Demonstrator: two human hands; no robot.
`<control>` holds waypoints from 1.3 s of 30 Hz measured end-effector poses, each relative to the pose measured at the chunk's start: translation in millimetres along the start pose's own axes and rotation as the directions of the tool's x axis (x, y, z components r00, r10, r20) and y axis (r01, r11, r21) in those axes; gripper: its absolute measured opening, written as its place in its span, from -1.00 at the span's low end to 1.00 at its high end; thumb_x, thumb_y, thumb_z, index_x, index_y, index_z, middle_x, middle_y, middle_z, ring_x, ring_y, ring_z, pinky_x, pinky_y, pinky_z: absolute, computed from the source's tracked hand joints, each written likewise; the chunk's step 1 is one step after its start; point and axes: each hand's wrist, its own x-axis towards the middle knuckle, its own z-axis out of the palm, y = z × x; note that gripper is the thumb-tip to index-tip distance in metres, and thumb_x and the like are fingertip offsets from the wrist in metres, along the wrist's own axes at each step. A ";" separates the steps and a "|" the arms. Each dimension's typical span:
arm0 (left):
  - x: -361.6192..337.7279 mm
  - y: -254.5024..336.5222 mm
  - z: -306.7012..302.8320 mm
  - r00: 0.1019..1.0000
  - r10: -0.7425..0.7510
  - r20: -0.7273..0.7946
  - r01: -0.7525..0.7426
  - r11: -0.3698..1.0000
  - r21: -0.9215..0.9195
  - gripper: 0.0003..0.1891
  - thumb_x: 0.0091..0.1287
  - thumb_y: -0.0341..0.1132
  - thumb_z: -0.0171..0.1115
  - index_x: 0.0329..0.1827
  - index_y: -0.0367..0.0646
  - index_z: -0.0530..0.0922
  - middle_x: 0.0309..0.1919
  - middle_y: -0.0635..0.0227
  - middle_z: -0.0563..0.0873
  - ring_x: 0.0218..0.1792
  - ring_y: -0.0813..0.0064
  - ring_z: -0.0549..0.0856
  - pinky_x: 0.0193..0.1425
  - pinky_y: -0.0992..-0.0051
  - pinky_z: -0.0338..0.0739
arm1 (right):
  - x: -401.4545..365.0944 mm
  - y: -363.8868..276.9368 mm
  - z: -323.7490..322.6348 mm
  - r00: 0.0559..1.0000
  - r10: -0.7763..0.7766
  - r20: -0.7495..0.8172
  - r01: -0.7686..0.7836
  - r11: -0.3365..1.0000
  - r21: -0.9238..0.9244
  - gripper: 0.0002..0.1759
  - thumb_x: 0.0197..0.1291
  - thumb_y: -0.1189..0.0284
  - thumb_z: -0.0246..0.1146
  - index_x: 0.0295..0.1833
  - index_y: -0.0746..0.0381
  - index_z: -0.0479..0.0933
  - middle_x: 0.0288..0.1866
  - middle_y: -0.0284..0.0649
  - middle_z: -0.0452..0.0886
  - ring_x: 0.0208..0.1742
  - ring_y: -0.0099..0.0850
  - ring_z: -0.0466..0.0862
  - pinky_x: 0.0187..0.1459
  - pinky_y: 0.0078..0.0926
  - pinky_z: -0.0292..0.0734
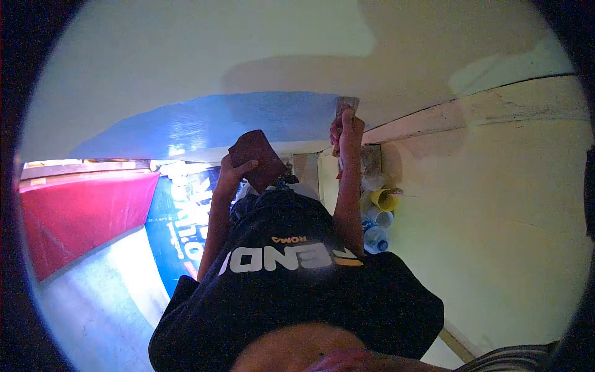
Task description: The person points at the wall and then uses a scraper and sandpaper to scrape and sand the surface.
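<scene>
My left hand (pixel 232 173) is closed round a reddish-brown container (pixel 259 158), its thumb lying across the near side. I cannot see inside the container. My right hand (pixel 348 130) is raised and wrapped round a paintbrush (pixel 348 105), whose flat, brownish head points up at the wall. The brush head sits at the right end of a blue painted band (pixel 260 111) on the pale wall (pixel 155 56). The band looks glossy toward the left. Most of the brush handle is hidden by my fingers.
Below my right arm are a yellow cup (pixel 385 199) and a plastic bottle (pixel 375 238) with a blue cap. A red panel (pixel 87 211) and a blue banner with white lettering (pixel 167 242) stand at left. Another pale wall (pixel 496 217) rises at right.
</scene>
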 end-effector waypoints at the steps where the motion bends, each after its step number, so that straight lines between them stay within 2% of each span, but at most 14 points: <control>1: 0.2 -0.9 -0.5 1.000 0.000 0.002 0.000 1.000 0.010 -0.54 0.08 -0.34 0.41 0.05 -0.27 0.52 -0.13 0.26 0.68 -0.10 0.38 0.65 0.04 0.34 0.51 | 1.0 -3.0 2.3 1.000 -0.011 -0.013 0.011 1.000 0.001 -0.38 0.25 -0.12 0.12 -0.62 0.17 0.35 -0.78 -0.38 0.32 -0.81 -0.58 0.29 -0.76 -0.56 0.18; 5: 1.7 -3.1 -5.1 0.998 -0.058 0.007 0.057 0.997 0.053 -0.55 0.08 -0.36 0.41 0.05 -0.26 0.52 -0.12 0.26 0.68 -0.10 0.39 0.65 0.05 0.34 0.50 | -1.1 4.7 4.8 0.999 0.036 -0.030 -0.033 0.996 0.082 -0.43 0.28 -0.08 0.10 -0.58 0.16 0.36 -0.75 -0.37 0.39 -0.80 -0.59 0.34 -0.77 -0.57 0.19; 8: -0.8 6.4 1.6 1.000 0.013 -0.012 -0.013 0.999 0.036 -0.55 0.08 -0.35 0.40 0.05 -0.26 0.52 -0.13 0.26 0.68 -0.10 0.39 0.64 0.05 0.34 0.50 | 1.5 4.5 -3.9 1.000 0.007 0.007 -0.007 1.000 -0.021 -0.42 0.28 -0.09 0.09 -0.59 0.16 0.36 -0.77 -0.38 0.38 -0.81 -0.60 0.33 -0.77 -0.57 0.19; 11: 2.8 1.5 -3.7 0.999 0.032 0.044 -0.034 0.998 0.056 -0.56 0.09 -0.33 0.39 0.04 -0.26 0.53 -0.12 0.26 0.68 -0.09 0.40 0.64 0.06 0.33 0.49 | -5.6 -7.7 3.4 1.000 0.018 -0.011 -0.018 1.000 0.010 -0.44 0.29 -0.05 0.11 -0.53 0.20 0.36 -0.76 -0.36 0.34 -0.81 -0.59 0.28 -0.77 -0.57 0.18; 17: -4.5 12.4 1.9 0.999 -0.045 -0.015 0.045 0.999 0.022 -0.59 0.09 -0.34 0.40 0.01 -0.25 0.54 -0.11 0.29 0.69 -0.07 0.42 0.64 0.06 0.34 0.50 | 0.1 2.9 -2.1 1.000 -0.015 0.007 0.015 1.000 -0.012 -0.45 0.30 -0.02 0.12 -0.55 0.21 0.36 -0.75 -0.34 0.35 -0.80 -0.58 0.30 -0.76 -0.57 0.20; 20: 3.7 -6.6 -8.1 0.999 0.002 0.043 -0.003 1.000 0.020 -0.58 0.09 -0.33 0.41 0.01 -0.25 0.54 -0.12 0.29 0.69 -0.07 0.42 0.65 0.05 0.34 0.51 | -3.2 -1.6 0.2 0.999 -0.040 0.016 0.040 0.999 0.007 -0.44 0.30 -0.03 0.10 -0.56 0.20 0.36 -0.76 -0.35 0.35 -0.80 -0.59 0.31 -0.75 -0.57 0.21; 23: -0.5 -5.4 -6.6 0.999 0.007 0.031 -0.006 1.000 -0.014 -0.59 0.09 -0.34 0.41 0.01 -0.25 0.55 -0.13 0.29 0.69 -0.09 0.42 0.65 0.04 0.34 0.52 | 2.2 -3.5 0.1 1.000 -0.010 0.014 0.011 0.996 -0.087 -0.42 0.31 -0.04 0.09 -0.58 0.19 0.35 -0.77 -0.36 0.34 -0.79 -0.59 0.32 -0.75 -0.57 0.22; 26: 0.2 -8.5 -8.4 0.999 -0.012 0.030 0.014 0.999 -0.052 -0.58 0.09 -0.35 0.41 0.01 -0.26 0.54 -0.13 0.28 0.69 -0.11 0.40 0.66 0.04 0.34 0.52 | -5.4 -8.6 4.6 0.999 -0.037 -0.006 0.036 0.997 -0.072 -0.41 0.32 -0.04 0.07 -0.60 0.19 0.31 -0.78 -0.37 0.32 -0.80 -0.59 0.31 -0.74 -0.57 0.21; 29: -4.8 -1.4 -5.5 0.999 -0.047 0.012 0.047 0.999 -0.011 -0.55 0.07 -0.32 0.41 0.03 -0.27 0.53 -0.11 0.25 0.68 -0.11 0.38 0.66 0.04 0.34 0.51 | -4.3 -8.3 12.7 0.999 -0.041 -0.005 0.041 0.999 -0.035 -0.41 0.32 -0.05 0.06 -0.61 0.18 0.30 -0.78 -0.37 0.32 -0.80 -0.59 0.31 -0.75 -0.56 0.20; 32: -5.8 0.7 -5.6 0.999 -0.002 0.037 0.002 1.000 0.001 -0.54 0.08 -0.32 0.39 0.05 -0.28 0.52 -0.10 0.24 0.68 -0.12 0.37 0.66 0.04 0.35 0.51 | -5.8 -15.2 15.3 0.998 -0.067 -0.007 0.067 0.998 -0.013 -0.40 0.33 -0.06 0.05 -0.61 0.18 0.30 -0.78 -0.38 0.31 -0.80 -0.59 0.30 -0.75 -0.56 0.19; 35: -7.4 1.8 -0.5 0.999 -0.037 0.018 0.036 0.999 0.033 -0.55 0.09 -0.34 0.38 0.05 -0.28 0.52 -0.10 0.25 0.68 -0.10 0.38 0.65 0.04 0.35 0.51 | -8.1 -7.8 1.8 1.000 -0.017 -0.024 0.014 0.994 -0.109 -0.39 0.31 -0.08 0.06 -0.60 0.18 0.31 -0.78 -0.38 0.31 -0.80 -0.59 0.29 -0.75 -0.57 0.18; 38: -2.9 -9.7 -4.9 0.997 0.008 0.077 -0.010 1.000 0.024 -0.55 0.12 -0.35 0.36 0.08 -0.27 0.50 -0.09 0.26 0.67 -0.09 0.38 0.65 0.03 0.36 0.52 | -4.4 -9.2 5.0 0.999 -0.033 -0.029 0.032 0.999 -0.027 -0.38 0.27 -0.11 0.08 -0.59 0.19 0.32 -0.78 -0.37 0.32 -0.81 -0.58 0.29 -0.76 -0.56 0.17; 39: -5.8 -9.2 -3.3 0.997 -0.017 0.080 0.018 1.000 -0.010 -0.55 0.13 -0.34 0.36 0.08 -0.26 0.50 -0.09 0.27 0.66 -0.08 0.38 0.64 0.03 0.36 0.52 | -7.6 -8.8 3.9 1.000 -0.028 -0.012 0.027 0.999 -0.024 -0.38 0.26 -0.12 0.09 -0.59 0.19 0.32 -0.78 -0.37 0.32 -0.81 -0.58 0.30 -0.76 -0.56 0.17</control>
